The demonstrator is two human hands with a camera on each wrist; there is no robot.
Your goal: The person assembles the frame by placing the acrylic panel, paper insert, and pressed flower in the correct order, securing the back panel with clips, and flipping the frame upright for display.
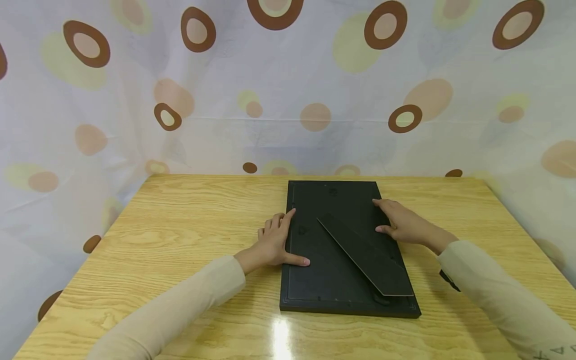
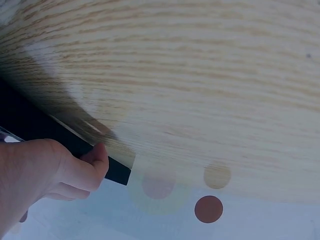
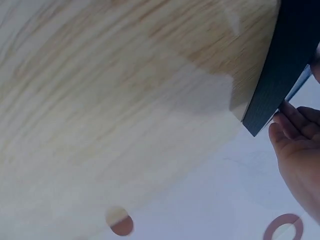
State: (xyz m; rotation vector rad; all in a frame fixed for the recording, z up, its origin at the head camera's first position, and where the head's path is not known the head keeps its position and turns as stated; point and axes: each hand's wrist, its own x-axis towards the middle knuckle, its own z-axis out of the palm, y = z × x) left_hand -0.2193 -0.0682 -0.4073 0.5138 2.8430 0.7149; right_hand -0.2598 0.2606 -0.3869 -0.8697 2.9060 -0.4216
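A black picture frame [image 1: 333, 280] lies face down on the wooden table, its back board up. From that back rises a stand leg [image 1: 369, 260], slanting toward the near right corner. My left hand [image 1: 272, 242] rests at the frame's left edge, thumb and index finger spread over the back, the other fingers outside the edge. At the right edge, my right hand [image 1: 407, 222] has its thumb and index fingertip over the back. The left wrist view shows fingers against the frame's side [image 2: 117, 172]. In the right wrist view, loosely bent fingers [image 3: 295, 122] are beside the frame's edge [image 3: 280, 70].
The light wood table [image 1: 189, 220] extends to both sides of the frame. A pale curtain [image 1: 279, 135] printed with brown, peach and yellow ovals hangs behind the table and along its sides. A dark strap [image 1: 449, 281] shows under the right sleeve.
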